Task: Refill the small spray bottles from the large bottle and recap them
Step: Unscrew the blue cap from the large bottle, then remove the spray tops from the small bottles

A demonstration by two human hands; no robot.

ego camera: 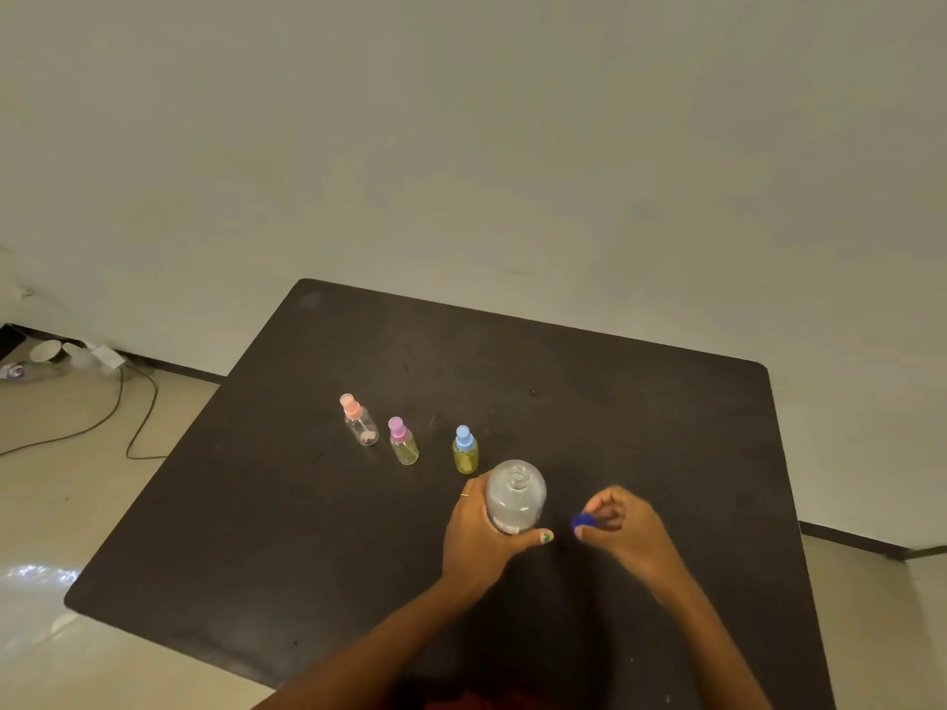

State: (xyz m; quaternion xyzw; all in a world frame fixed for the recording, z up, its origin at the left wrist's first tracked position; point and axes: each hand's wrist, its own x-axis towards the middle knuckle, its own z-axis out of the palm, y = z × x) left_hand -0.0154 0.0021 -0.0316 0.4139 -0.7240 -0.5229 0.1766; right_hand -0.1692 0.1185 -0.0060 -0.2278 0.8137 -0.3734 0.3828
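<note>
Left hand (pixel 479 538) grips the clear, uncapped large bottle (pixel 515 497); right hand (pixel 622 527) pinches its blue cap (pixel 582 520).

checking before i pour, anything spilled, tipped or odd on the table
Nothing stands out. The three small spray bottles, pink-capped, purple-capped and blue-capped, stand upright and capped on the dark table. The left hand steadies the large clear bottle, open; the right hand holds its blue cap. No spill shows.

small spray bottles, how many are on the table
3, in a row on the dark table, all capped: the pink-capped bottle farthest left, the purple-capped bottle in the middle, the blue-capped bottle nearest the large bottle. None looks hidden.
</note>
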